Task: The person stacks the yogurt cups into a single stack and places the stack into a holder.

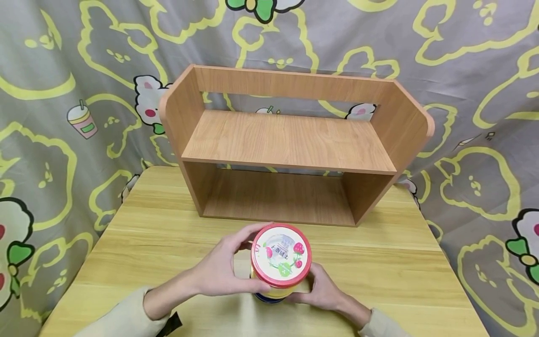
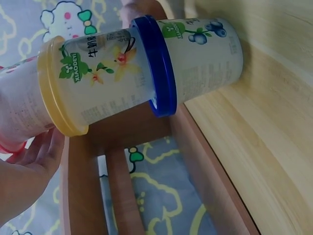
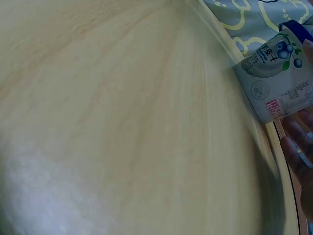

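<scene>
Three stacked cups (image 1: 280, 255) on table (image 1: 139, 243), shelf (image 1: 290, 140) behind — curtain (image 1: 269, 47) beyond, left and right

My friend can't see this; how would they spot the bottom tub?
Find the wooden shelf, then the three-tub stack in front of it. The bottom tub has a blue lid and blueberries; those above have a yellow lid and red lid.

The top lid (image 1: 280, 255) is red, middle lid (image 2: 52, 88) yellow, bottom lid (image 2: 155, 66) blue, curtain (image 1: 476, 117) yellow-patterned grey.
</scene>
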Action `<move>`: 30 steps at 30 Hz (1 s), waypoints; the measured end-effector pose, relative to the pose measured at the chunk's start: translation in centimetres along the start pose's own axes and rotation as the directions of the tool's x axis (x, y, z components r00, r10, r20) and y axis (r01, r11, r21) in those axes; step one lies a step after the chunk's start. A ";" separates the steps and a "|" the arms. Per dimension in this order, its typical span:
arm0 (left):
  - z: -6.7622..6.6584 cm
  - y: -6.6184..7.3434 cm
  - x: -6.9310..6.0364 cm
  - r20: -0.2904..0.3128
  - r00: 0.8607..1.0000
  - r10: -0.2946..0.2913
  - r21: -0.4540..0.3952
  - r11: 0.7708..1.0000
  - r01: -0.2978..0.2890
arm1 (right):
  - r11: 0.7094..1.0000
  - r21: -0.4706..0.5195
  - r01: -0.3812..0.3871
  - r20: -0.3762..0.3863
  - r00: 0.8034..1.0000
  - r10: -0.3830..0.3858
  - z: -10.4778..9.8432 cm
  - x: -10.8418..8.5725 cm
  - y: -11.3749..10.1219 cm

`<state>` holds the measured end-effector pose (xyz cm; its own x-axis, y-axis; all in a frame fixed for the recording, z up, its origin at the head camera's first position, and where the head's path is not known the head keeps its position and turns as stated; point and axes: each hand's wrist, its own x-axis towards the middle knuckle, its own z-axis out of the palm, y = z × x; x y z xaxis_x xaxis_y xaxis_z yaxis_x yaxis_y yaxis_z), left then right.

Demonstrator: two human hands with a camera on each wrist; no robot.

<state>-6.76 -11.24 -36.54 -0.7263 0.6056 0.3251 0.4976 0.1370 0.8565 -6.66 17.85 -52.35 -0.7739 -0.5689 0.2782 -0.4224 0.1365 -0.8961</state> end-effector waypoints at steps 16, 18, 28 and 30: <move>-0.1 -0.3 -0.6 0.016 0.997 -0.069 0.054 0.996 0.068 | 1.000 0.009 -0.004 0.002 1.000 0.004 0.1 0.0 0.0; -0.1 -0.4 -1.1 0.006 0.994 -0.110 0.061 0.992 0.109 | 1.000 0.008 0.000 0.003 1.000 0.000 0.1 0.0 0.0; 0.1 -4.3 -4.0 -0.053 0.991 -0.124 0.066 0.990 0.127 | 1.000 0.012 -0.001 0.011 1.000 0.001 0.0 0.0 0.0; 0.2 -5.2 -4.4 -0.054 0.992 -0.111 0.055 0.992 0.114 | 1.000 0.010 0.000 0.009 1.000 0.000 0.0 0.0 0.0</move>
<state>-6.11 -14.48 -42.49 -0.8019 0.5430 0.2491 0.4368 0.2485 0.8645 -6.66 17.82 -52.37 -0.7696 -0.5765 0.2747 -0.4176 0.1289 -0.8994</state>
